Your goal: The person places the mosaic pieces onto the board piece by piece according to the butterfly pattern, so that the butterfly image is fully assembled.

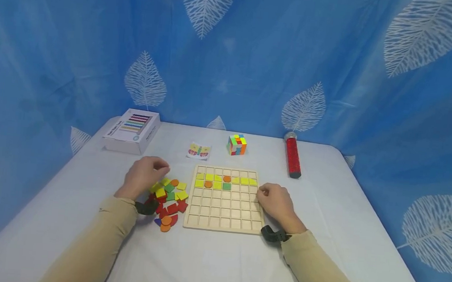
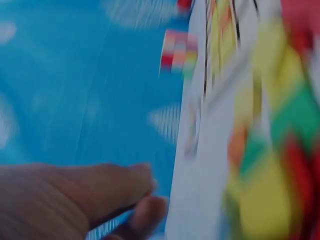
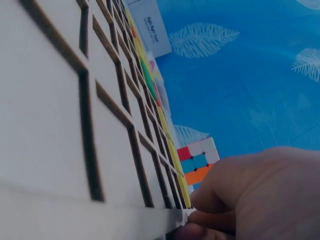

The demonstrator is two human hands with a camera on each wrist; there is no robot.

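My left hand [image 1: 144, 175] hovers over the back-left of a heap of coloured tiles [image 1: 172, 209], its fingers loosely bent. In the left wrist view the thumb and fingertips come close together, with nothing visible between them. Beside the heap lies a wooden grid board [image 1: 225, 212]. Yellow squares and an orange disc [image 1: 227, 178] fill its second row from the back. The row in front carries yellow squares, another orange disc and a green square [image 1: 227, 186] on its left side. My right hand [image 1: 276, 202] pinches the board's right edge, as the right wrist view shows up close.
Behind the board are a card with a butterfly pattern [image 1: 198, 151] and a puzzle cube [image 1: 237, 145]. A white box [image 1: 131, 131] stands at the back left. To the back right lies a red tube [image 1: 293, 156]. Blue leaf-patterned cloth [image 1: 257, 63] hangs beyond the table.
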